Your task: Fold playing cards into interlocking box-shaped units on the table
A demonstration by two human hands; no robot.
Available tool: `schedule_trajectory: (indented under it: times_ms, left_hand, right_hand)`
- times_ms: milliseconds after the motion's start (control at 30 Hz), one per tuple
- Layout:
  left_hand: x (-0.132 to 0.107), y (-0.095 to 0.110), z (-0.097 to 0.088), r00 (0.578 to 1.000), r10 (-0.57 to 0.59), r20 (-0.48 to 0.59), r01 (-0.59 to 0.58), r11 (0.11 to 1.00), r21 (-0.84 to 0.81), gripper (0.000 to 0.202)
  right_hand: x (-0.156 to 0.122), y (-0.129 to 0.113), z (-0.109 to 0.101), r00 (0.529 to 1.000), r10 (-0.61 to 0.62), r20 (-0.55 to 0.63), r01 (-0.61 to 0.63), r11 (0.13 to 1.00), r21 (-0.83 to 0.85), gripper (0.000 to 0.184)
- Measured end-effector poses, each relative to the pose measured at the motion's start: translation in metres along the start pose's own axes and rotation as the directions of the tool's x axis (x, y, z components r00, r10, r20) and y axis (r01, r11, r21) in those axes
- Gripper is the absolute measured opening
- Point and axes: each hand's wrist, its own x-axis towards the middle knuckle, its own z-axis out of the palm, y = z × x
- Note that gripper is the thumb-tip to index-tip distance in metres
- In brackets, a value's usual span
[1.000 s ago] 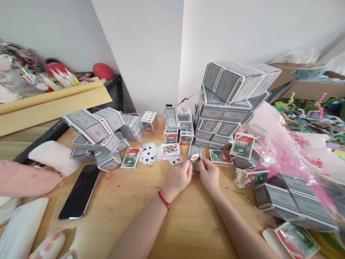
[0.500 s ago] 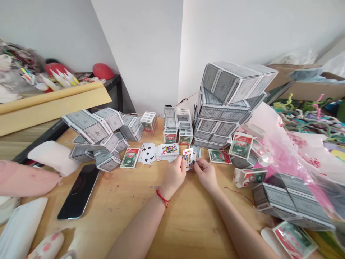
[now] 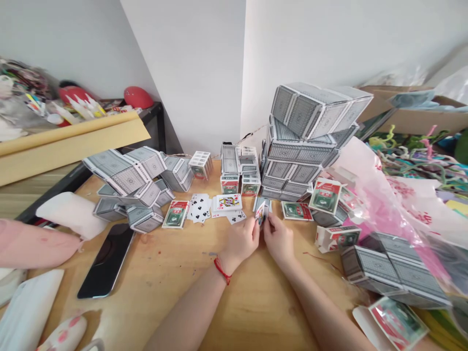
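Observation:
My left hand (image 3: 244,238), with a red string bracelet at the wrist, pinches a playing card (image 3: 260,210) held upright and tilted. Close beside it, my right hand (image 3: 277,237) has its thumb and fingers closed at the right side of the same card or cards; how many there are I cannot tell. Just left of my hands lie a loose pile of cards (image 3: 227,201) topped by a queen and a fan of spades (image 3: 199,207). Grey-backed cards behind my fingers are partly hidden.
A tall stack of boxes built from grey-backed cards (image 3: 303,146) rises at the right rear. More card boxes (image 3: 126,175) stand at the left. Red-green card packs (image 3: 297,210) lie around. A black phone (image 3: 106,261) rests at the left; pink plastic (image 3: 395,195) covers the right.
The held card has turned from facing me to nearly edge-on. My left hand has shifted slightly right, bringing the two hands closer together.

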Motion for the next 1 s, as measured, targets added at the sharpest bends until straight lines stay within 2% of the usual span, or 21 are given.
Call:
schedule_trajectory:
  times_ms: [167,267,333,433,600,667,833,1000]
  left_hand:
    - [0.001,-0.005,0.004,0.996,-0.077,-0.047,0.079,0.995,0.056,0.017]
    - [0.002,-0.004,0.004,0.995,-0.083,-0.053,0.085,0.996,0.032,0.017]
    - [0.001,0.000,0.003,0.994,-0.089,-0.059,0.090,0.996,0.014,0.017]
    - [-0.001,0.008,0.002,0.991,-0.115,-0.067,0.113,0.993,-0.032,0.017]
    - [-0.005,0.014,0.006,0.994,-0.109,-0.029,0.106,0.990,-0.094,0.019]
    - [-0.004,0.013,0.007,0.990,-0.131,-0.048,0.126,0.988,-0.088,0.018]
    - [-0.003,0.010,0.007,0.977,-0.193,-0.090,0.186,0.979,-0.082,0.018]
    - [-0.004,0.014,0.007,0.978,-0.191,-0.079,0.184,0.979,-0.089,0.020]
  right_hand:
    - [0.007,0.004,0.002,0.999,0.005,0.035,-0.012,0.979,0.203,0.031]
    - [0.007,0.005,0.001,0.999,0.026,0.031,-0.033,0.974,0.226,0.031]
    - [0.006,0.004,0.001,1.000,0.020,-0.002,-0.020,0.986,0.166,0.031]
    - [0.004,0.003,0.000,0.998,-0.029,-0.056,0.028,0.999,-0.017,0.032]
    - [0.002,0.003,0.003,0.979,-0.155,-0.130,0.120,0.962,-0.247,0.033]
    - [0.002,0.002,0.004,0.982,-0.153,-0.113,0.120,0.959,-0.259,0.034]
    - [0.000,-0.001,0.003,0.998,-0.060,-0.025,0.054,0.981,-0.188,0.033]
    - [-0.001,-0.002,0.002,0.995,-0.077,-0.065,0.059,0.966,-0.251,0.033]
